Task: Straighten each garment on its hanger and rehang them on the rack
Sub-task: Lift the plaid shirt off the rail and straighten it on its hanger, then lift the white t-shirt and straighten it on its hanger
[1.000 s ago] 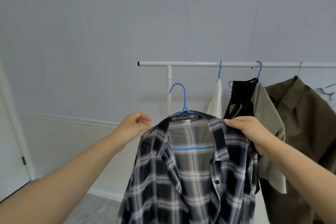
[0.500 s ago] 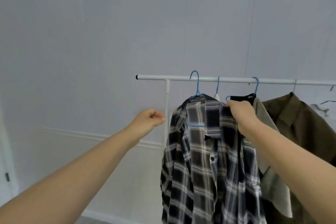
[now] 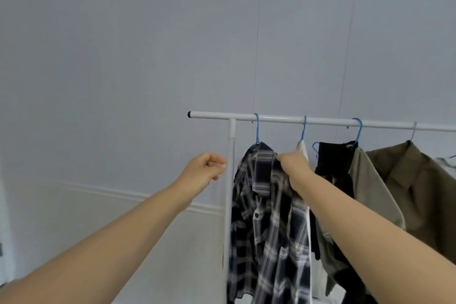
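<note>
- Plaid shirt [image 3: 269, 217] hangs on a blue hanger [image 3: 257, 131] hooked over the white rack [image 3: 320, 120], near its left end.
- Right hand [image 3: 294, 164], arm outstretched, fingers pinching the shirt's collar.
- Left hand [image 3: 206, 168] curled shut, holding nothing, just beside the rack's post.
- Black garment [image 3: 333, 163], tan shirt [image 3: 370, 187] and olive jacket [image 3: 419, 187] hang to the right.

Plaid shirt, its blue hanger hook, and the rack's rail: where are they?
Plaid shirt [image 3: 269, 227]: head view, on its front, below the collar.
Hanger hook [image 3: 257, 128]: head view, on the blue stem under the rail.
Rail [image 3: 278, 119]: head view, on the bare white bar between two hooks.
</note>
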